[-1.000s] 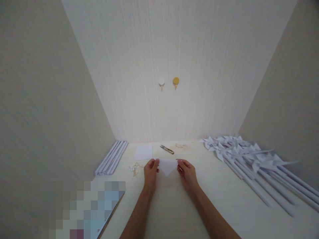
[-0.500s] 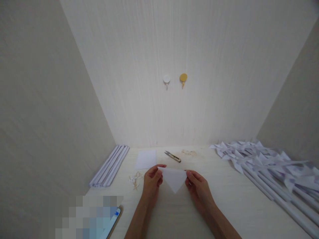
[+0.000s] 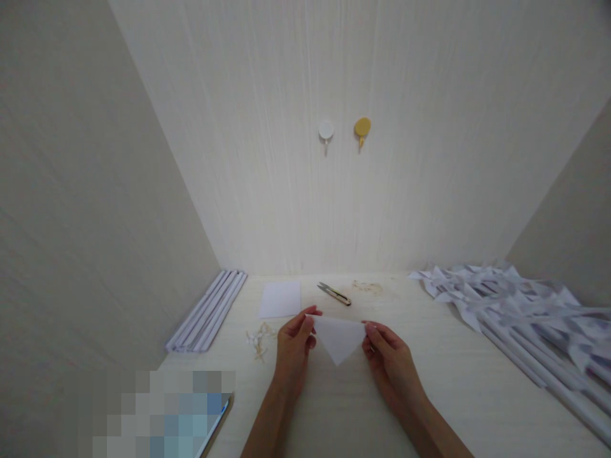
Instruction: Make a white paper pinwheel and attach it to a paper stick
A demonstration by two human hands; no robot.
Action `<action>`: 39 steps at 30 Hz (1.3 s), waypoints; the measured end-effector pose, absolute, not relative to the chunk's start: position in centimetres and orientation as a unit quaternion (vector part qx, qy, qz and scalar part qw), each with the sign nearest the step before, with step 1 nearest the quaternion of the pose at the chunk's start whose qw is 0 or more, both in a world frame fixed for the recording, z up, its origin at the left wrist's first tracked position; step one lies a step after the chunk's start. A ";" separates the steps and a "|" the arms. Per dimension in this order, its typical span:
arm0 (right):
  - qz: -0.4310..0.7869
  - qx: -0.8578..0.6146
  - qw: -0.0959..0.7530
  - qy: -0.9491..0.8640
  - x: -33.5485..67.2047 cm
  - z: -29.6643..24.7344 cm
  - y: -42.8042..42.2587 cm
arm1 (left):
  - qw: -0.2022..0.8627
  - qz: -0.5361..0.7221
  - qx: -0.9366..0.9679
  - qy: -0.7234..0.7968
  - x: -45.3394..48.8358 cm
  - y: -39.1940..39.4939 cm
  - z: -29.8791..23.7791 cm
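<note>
Between my two hands is a white sheet of paper (image 3: 338, 340) folded into a triangle, its point facing down toward me. My left hand (image 3: 294, 346) pinches the left corner of the long edge between thumb and fingers. At the right corner, my right hand (image 3: 387, 356) grips the paper the same way. Beyond the hands lie thread snips (image 3: 335, 294) with a pale gold handle, blades toward the upper left. A square stack of white paper (image 3: 280, 299) rests behind my left hand.
Rolled white paper tubes (image 3: 210, 312) lie along the left wall. On the right is a pile of paper tubes with pointed paper pieces (image 3: 501, 299). Small tan-and-white bits (image 3: 260, 340) and rubber bands (image 3: 367, 287) are scattered about. A blurred-out device (image 3: 214, 426) sits front left. Two hooks (image 3: 363, 127) hang on the wall.
The view has tilted slightly, so the wall hooks appear higher. Both hands keep hold of the folded paper, which sits slightly further right in view, its shape nearly unchanged.
</note>
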State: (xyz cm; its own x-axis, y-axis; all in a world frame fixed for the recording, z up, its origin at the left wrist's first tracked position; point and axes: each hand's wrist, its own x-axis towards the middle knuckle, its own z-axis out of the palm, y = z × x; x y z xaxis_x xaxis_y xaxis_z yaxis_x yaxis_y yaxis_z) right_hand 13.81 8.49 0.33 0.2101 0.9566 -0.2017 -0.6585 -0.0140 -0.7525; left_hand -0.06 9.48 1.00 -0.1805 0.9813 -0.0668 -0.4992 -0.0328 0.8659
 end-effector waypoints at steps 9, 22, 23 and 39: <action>0.601 -0.379 0.678 -0.191 13.8 0.2 8.4 | 0.581 0.660 0.278 0.387 -0.1 9.6 1.1; 0.611 -0.377 0.674 -0.173 13.9 0.2 8.4 | 0.587 0.655 0.285 0.381 -0.1 9.3 1.4; 0.610 -0.378 0.674 -0.173 13.9 0.2 8.4 | 0.587 0.655 0.284 0.381 -0.1 9.3 1.4; 0.525 -0.425 0.663 -0.324 14.2 -0.5 8.5 | 0.533 0.658 0.288 0.448 -0.1 9.6 0.9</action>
